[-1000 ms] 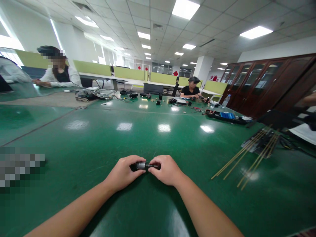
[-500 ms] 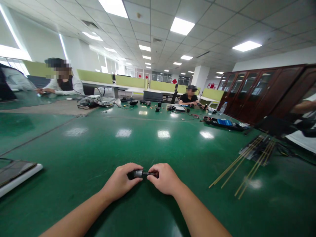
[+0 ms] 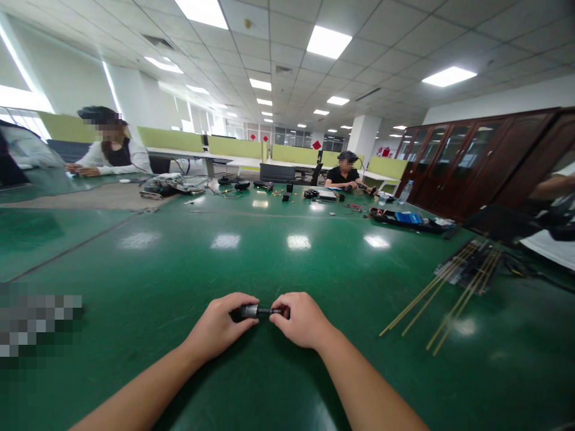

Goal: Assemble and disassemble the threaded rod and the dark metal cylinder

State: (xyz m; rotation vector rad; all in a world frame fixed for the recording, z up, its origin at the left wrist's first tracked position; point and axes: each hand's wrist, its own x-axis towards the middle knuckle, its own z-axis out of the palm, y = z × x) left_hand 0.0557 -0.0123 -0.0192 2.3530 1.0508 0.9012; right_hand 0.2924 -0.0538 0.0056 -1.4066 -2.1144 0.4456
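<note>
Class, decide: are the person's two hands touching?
Apart: the head view shows a gap between left hand and right hand, spanned by the silver-and-black part.

Through the head camera I count two hands, one left hand [image 3: 222, 321] and one right hand [image 3: 300, 319], with one dark tool [image 3: 250, 310] between them. On one green surface [image 3: 269, 257] I count at least five thin yellow rods [image 3: 429, 290], while the small parts [image 3: 290, 187] farther off are too tiny for me to number. Beyond, I find one clear bottle [image 3: 405, 191] and three red signs [image 3: 317, 145].
</note>
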